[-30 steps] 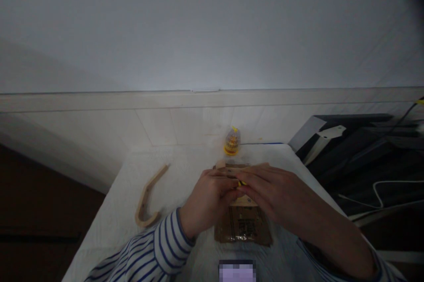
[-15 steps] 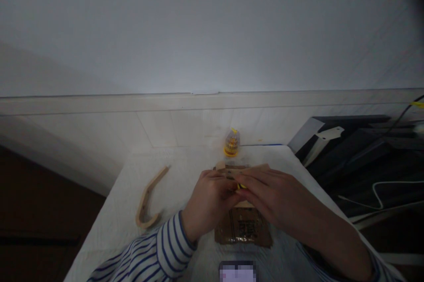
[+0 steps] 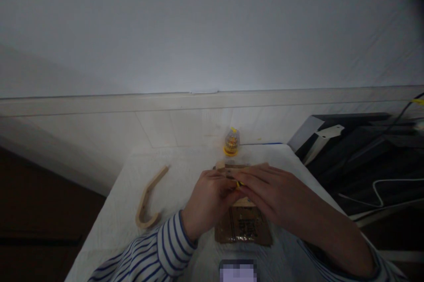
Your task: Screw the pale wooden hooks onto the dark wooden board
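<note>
My left hand (image 3: 212, 198) and my right hand (image 3: 274, 189) meet over a pale wooden piece (image 3: 244, 203) with drilled holes. This piece lies above a flat brown cardboard packet (image 3: 243, 229) with dark print. Between the fingertips shows a bit of a small yellow and black tool (image 3: 240, 183); most of it is covered. The right thumb and fingers pinch around it. My left fingers are curled closed against the wood, with their tips hidden. To the left, a curved wooden hook-shaped piece (image 3: 144, 202) lies apart from both hands.
At the back of the white-covered table (image 3: 185, 158) stands a clear cone-shaped case (image 3: 231, 142) with a yellow base. A phone (image 3: 237, 272) lies at the near edge. Dark panels (image 3: 351, 145) and a white cable (image 3: 374, 191) are beyond the right edge; a wall rises behind.
Both hands stay nearly in place over the wood. The yellow and black tool between the fingertips appears slightly turned, and the view has shifted a little.
</note>
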The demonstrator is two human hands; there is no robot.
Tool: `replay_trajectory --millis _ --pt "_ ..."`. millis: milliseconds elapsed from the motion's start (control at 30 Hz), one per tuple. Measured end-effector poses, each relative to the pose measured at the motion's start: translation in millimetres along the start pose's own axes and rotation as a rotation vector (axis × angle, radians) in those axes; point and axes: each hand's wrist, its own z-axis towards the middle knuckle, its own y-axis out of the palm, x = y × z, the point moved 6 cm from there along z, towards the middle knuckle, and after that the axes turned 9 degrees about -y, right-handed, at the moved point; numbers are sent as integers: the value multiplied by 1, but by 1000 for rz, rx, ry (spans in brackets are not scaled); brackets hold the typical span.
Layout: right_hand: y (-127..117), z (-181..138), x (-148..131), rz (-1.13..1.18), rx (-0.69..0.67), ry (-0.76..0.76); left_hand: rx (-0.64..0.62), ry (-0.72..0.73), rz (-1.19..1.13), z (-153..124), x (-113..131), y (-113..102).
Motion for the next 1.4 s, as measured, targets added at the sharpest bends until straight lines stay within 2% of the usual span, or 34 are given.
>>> replay_trajectory --millis 300,833,1067,1400 --pt "1 -1 3 14 29 13 -21 -30 -3 0 -4 3" --pt "4 -2 6 39 18 38 -44 3 -12 1 1 2" --pt "4 -1 6 30 -25 61 -54 61 -34 1 5 1" --pt "7 -3 8 40 -57 115 -91 36 -66 -1 3 4"
